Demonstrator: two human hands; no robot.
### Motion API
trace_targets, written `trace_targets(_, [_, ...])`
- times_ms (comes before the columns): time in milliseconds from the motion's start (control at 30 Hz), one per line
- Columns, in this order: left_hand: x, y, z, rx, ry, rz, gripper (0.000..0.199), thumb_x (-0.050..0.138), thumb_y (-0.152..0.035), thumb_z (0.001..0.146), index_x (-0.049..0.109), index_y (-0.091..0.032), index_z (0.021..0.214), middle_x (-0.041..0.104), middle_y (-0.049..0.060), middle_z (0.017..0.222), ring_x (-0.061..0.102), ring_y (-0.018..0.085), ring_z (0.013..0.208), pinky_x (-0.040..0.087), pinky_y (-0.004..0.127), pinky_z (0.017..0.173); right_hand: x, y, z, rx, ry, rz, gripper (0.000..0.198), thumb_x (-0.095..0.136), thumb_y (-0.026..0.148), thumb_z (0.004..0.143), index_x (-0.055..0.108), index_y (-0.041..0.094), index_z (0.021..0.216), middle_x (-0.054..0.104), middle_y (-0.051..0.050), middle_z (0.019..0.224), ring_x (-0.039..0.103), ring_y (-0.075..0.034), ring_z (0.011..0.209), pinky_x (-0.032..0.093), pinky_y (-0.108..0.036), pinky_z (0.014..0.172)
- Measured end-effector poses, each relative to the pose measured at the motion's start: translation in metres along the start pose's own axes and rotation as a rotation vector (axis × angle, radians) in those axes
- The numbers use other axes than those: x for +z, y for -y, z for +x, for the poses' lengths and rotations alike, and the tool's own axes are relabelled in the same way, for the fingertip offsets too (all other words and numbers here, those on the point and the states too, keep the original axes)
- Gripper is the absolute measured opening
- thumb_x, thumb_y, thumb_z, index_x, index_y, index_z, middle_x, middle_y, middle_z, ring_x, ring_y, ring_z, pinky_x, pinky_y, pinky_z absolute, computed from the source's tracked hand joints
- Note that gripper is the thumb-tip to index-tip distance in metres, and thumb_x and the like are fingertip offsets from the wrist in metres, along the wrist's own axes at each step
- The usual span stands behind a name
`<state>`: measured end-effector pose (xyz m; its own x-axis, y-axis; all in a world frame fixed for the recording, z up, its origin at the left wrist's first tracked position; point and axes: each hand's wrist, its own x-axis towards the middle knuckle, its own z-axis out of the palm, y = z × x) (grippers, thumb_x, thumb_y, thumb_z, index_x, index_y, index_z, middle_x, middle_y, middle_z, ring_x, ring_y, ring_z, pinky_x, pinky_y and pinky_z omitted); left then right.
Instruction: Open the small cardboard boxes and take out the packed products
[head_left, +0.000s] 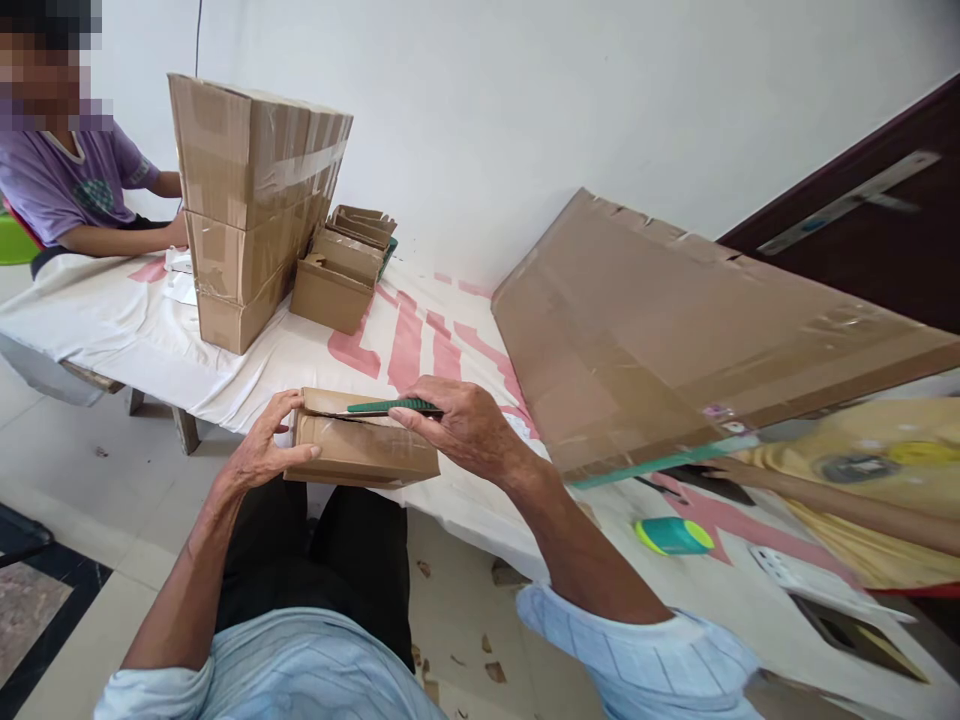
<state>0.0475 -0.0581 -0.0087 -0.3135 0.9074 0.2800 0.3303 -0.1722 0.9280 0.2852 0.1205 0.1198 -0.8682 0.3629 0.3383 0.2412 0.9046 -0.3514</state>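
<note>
Shirt (300, 665), six o'clock: we apparently slit a carton (367, 452).
Left grip (262, 442) held it, right grip (474, 425) a cutter (375, 407); steadiness seemed needed next.

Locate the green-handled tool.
Head view, just left of centre: the green-handled tool is in the right hand, at the top of the cardboard box.

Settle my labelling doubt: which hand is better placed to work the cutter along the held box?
Probably the right hand: it grips the green cutter over the cardboard box; the left hand holds that box.
</note>
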Motion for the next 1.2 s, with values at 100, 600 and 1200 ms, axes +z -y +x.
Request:
trace_targets(100, [0.0,-0.001,0.001,-0.006,0.0,0.0,0.065,0.085,-0.046,0.079,0.064,-0.034,0.14,0.049,0.009,0.162,0.048,0.037,0.148,0.055,0.048,0.106,-0.003,0.001,0.001,-0.027,0.017,-0.101,0.033,0.058,0.046,0.105,0.075,0.023,0.087,0.074,-0.005,0.084,0.064,-0.02,0.075,0.042,-0.033,0.069])
trace_targets(600, [-0.005,-0.002,0.009,0.001,0.015,0.071,0.061,0.078,-0.047,0.083,0.062,-0.031,0.139,0.051,0.01,0.159,0.051,0.037,0.146,0.054,0.049,0.105,-0.032,-0.031,-0.001,-0.055,0.151,-0.372,0.038,0.058,0.05,0.105,0.075,0.023,0.085,0.073,-0.005,0.078,0.061,-0.02,0.071,0.032,-0.033,0.062])
trace_targets(1200, [0.002,-0.019,0.013,-0.04,0.058,0.124,0.063,0.076,-0.05,0.082,0.057,-0.031,0.14,0.049,0.01,0.159,0.05,0.035,0.146,0.053,0.051,0.108,-0.044,-0.038,-0.019,-0.087,0.123,-0.394,0.038,0.05,0.044,0.111,0.077,0.021,0.099,0.08,-0.007,0.093,0.07,-0.022,0.084,0.042,-0.032,0.069])
